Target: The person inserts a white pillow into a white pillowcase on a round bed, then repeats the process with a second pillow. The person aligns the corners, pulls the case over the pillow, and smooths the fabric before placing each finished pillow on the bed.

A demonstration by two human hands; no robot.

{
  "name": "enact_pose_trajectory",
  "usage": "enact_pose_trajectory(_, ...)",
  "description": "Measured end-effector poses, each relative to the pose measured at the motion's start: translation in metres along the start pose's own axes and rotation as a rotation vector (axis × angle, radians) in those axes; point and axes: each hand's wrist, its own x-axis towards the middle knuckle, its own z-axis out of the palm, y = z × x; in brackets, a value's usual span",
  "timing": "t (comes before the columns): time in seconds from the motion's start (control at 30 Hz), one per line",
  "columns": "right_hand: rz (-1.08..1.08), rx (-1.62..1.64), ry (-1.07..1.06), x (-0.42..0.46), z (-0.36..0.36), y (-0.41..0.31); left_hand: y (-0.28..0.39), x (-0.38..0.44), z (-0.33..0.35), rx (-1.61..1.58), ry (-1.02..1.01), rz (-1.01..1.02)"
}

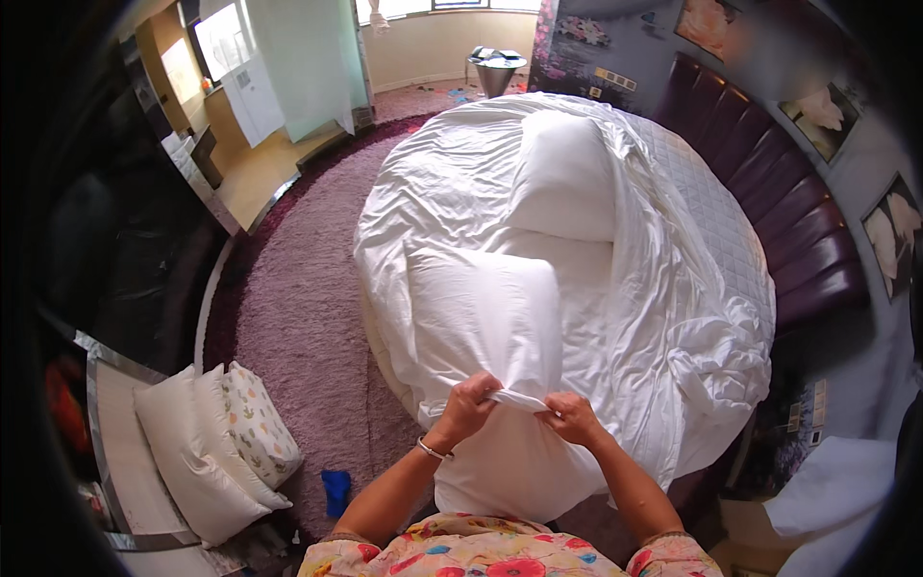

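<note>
Both fists grip the hem of a white pillowcase [519, 399], stretched in a short twisted band between them. My left hand [469, 410], with a bracelet at the wrist, pinches one end, and my right hand [573, 418] pinches the other. White fabric [515, 461] hangs bulging below the hem, close to my body. Just beyond my hands, a white pillow [490, 310] lies on the round bed [393, 353]. Farther back rests another white pillow [566, 180]. A rumpled white sheet [440, 159] covers much of the bed.
Bunched sheet [721, 360] lies at the right, beside a bare quilted mattress pad [707, 195]. A curved purple headboard [764, 180] borders the bed. Several pillows [209, 454] are stacked at lower left, near a blue item [336, 492] on the carpet [303, 288]. A small table [497, 72] stands beyond.
</note>
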Motion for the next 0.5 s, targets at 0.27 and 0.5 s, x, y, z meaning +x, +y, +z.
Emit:
enact_pose_trajectory(0.27, 0.145, -0.048, -0.038, -0.027, 0.027, 0.034, -0.054, -0.004, 0.036, 0.093, -0.152, -0.171)
enact_pose_trajectory(0.5, 0.183, -0.137, 0.076, -0.025, 0.029, 0.085, -0.072, 0.021, 0.058, 0.263, -0.197, 0.008)
